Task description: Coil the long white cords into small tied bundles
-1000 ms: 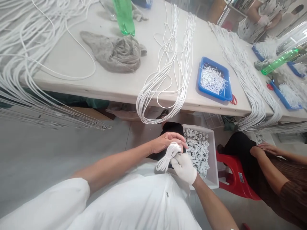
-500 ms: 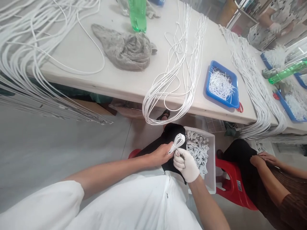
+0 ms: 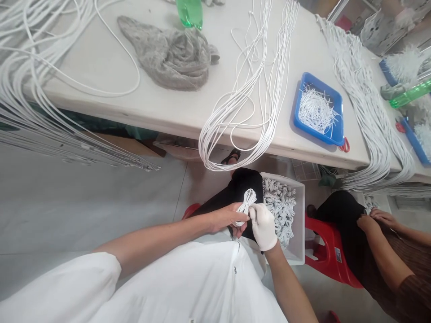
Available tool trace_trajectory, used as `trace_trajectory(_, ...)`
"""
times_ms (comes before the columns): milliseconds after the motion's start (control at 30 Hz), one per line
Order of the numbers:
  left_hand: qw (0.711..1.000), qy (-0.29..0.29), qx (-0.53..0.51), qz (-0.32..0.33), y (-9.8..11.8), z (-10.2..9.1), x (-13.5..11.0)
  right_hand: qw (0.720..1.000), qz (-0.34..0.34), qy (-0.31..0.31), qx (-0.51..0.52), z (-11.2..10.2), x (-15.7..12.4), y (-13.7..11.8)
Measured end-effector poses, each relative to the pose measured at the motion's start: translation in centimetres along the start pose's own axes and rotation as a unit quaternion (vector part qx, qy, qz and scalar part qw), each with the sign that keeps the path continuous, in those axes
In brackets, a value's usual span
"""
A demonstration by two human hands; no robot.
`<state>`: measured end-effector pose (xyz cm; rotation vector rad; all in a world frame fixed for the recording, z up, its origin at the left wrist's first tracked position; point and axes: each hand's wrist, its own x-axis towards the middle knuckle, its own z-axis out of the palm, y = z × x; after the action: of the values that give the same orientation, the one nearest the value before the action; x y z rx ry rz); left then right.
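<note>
- White cord bundle (image 3: 248, 202), coiled into loops and drawn in at the middle, sits in the person's hands above the black-trousered lap.
- Left hand (image 3: 234, 218), bare: its fingers close around the lower end of the bundle, the thumb lying across it and the upper loops standing free.
- Right hand (image 3: 264, 226), in a white glove: its fingers are curled in, thumb and forefinger pinching at the bundle's narrowed middle; probably they grip a bit of cord there, though it is too small to be sure.
- Just beside the gloved hand, a white plastic bin (image 3: 301, 224) holds many similar small bundles (image 3: 279, 208).
- Ahead, loose white cords (image 3: 252, 80) run along the table (image 3: 168, 105), their looped ends hanging over its front edge.
- Right of them, a blue tray (image 3: 301, 114) holds short white clippings (image 3: 316, 110); red scissor handles (image 3: 345, 144) show at its corner.
- Left of them, a crumpled grey cloth (image 3: 178, 63) lies near a green bottle (image 3: 190, 13).
- At the right, a co-worker's hands (image 3: 375, 220) rest close together over black trousers, near a red plastic stool (image 3: 328, 249).
</note>
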<state>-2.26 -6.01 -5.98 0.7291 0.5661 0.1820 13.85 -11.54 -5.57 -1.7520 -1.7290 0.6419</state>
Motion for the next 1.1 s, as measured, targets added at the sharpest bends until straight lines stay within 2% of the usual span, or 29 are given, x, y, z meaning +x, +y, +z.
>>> trace_trajectory(67,0.999,0.007,0.038,0.004,-0.3,-0.1,0.2,0.992,0.095,0.005,0.087,0.1,-0.1,-0.4)
trace_trajectory(133,0.996,0.008,0.083,0.02,-0.4,-0.2,0.4,0.96,0.196,0.004,0.198,-0.1,0.1,-0.7)
trace_trajectory(233,0.989,-0.031,0.137,0.05,0.1,-0.3,0.5,0.92,0.261,0.014,0.293,-1.0,1.1,-1.0)
trace_trajectory(300,0.985,-0.045,0.161,0.049,0.5,-0.4,0.4,0.912,0.269,0.003,0.311,-1.6,1.9,-1.0)
trace_trajectory(333,0.984,-0.034,0.17,0.045,0.6,-0.4,0.4,0.909,0.269,-0.006,0.318,-1.9,2.2,-0.9)
trace_trajectory(400,0.982,0.026,0.181,0.053,0.5,-0.5,0.2,0.905,0.264,0.003,0.334,-2.2,2.6,-0.6)
trace_trajectory(500,0.965,0.135,0.195,0.11,0.1,-0.6,0.0,0.901,0.25,0.067,0.348,-2.2,2.6,-0.4)
trace_trajectory(633,0.932,0.207,0.259,0.146,-0.3,-0.4,-0.3,0.902,0.243,0.093,0.345,-1.6,2.1,-0.6)
trace_trajectory(733,0.903,0.224,0.327,0.168,0.0,0.0,-0.4,0.904,0.242,0.101,0.336,-1.3,1.8,-0.9)
trace_trajectory(833,0.887,0.228,0.362,0.175,0.3,0.1,-0.2,0.907,0.247,0.106,0.325,-0.9,1.5,-1.0)
trace_trajectory(1100,0.851,0.246,0.447,0.122,-0.3,-0.4,0.5,0.903,0.248,0.086,0.34,-0.1,1.0,-1.0)
